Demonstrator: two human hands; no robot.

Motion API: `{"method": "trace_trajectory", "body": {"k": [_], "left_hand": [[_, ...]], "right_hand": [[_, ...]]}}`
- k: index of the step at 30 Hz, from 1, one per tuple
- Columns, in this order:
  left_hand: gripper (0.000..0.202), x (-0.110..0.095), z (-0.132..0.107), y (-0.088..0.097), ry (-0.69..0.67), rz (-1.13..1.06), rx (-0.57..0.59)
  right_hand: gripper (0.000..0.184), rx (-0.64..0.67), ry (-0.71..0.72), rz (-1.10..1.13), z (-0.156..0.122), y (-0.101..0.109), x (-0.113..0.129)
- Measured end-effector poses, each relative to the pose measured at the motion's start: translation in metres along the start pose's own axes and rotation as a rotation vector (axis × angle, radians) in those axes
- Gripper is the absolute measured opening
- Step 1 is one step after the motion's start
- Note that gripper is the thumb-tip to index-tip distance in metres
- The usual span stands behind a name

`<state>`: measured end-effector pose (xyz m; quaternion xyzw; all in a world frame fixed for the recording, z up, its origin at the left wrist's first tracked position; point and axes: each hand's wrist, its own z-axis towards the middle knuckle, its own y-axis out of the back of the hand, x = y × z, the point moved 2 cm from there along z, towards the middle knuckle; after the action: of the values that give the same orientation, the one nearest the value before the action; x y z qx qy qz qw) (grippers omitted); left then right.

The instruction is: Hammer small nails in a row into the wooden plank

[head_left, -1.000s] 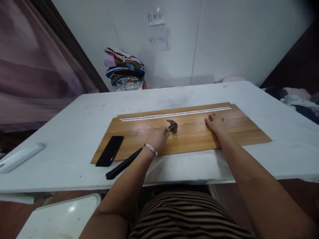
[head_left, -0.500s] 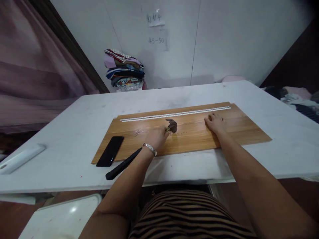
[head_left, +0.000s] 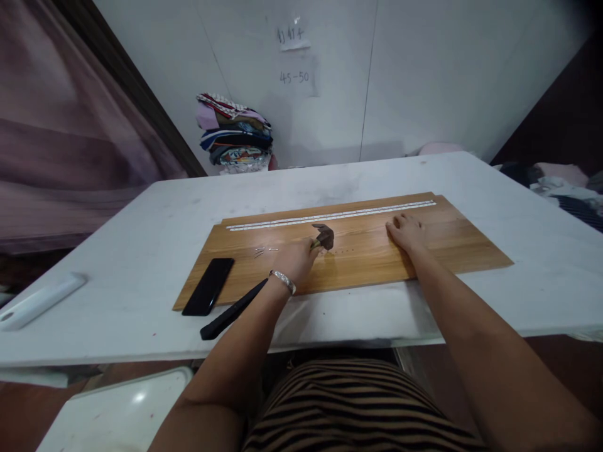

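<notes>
A long wooden board (head_left: 367, 263) lies on the white table (head_left: 117, 263). My left hand (head_left: 298, 258), with a bracelet at the wrist, is closed round the neck of a hammer (head_left: 324, 236); the dark head sits just above the board and the black handle (head_left: 230, 317) trails back toward me over the table edge. My right hand (head_left: 406, 231) rests palm down on the board to the right, fingers stretched out. A few small nails (head_left: 264, 251) lie on the board left of my left hand. A row of tiny nail heads runs right of the hammer head.
A black phone (head_left: 208, 285) lies on the board's left end. A white strip (head_left: 330, 215) runs along the board's far edge. A white plastic piece (head_left: 40, 300) sits at the table's left. Folded cloths (head_left: 235, 139) are stacked by the wall. A white stool (head_left: 117, 408) stands below left.
The hammer head has risen very slightly off the board. Both hands stay where they were.
</notes>
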<state>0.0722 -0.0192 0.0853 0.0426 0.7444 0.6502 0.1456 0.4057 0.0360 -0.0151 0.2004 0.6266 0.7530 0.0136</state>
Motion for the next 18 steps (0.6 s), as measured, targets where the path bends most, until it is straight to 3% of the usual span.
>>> {"method": "trace_trajectory", "body": {"k": [9,18], "left_hand": [[0.036,0.001,0.003,-0.010,-0.042,-0.030,0.011],[0.036,0.002,0.002,-0.003,-0.007,-0.009,-0.014]], "right_hand": [[0.040,0.013,-0.012,-0.012,0.001,0.000,-0.001],[0.039,-0.009,-0.001,0.010,0.001,-0.002,-0.002]]}}
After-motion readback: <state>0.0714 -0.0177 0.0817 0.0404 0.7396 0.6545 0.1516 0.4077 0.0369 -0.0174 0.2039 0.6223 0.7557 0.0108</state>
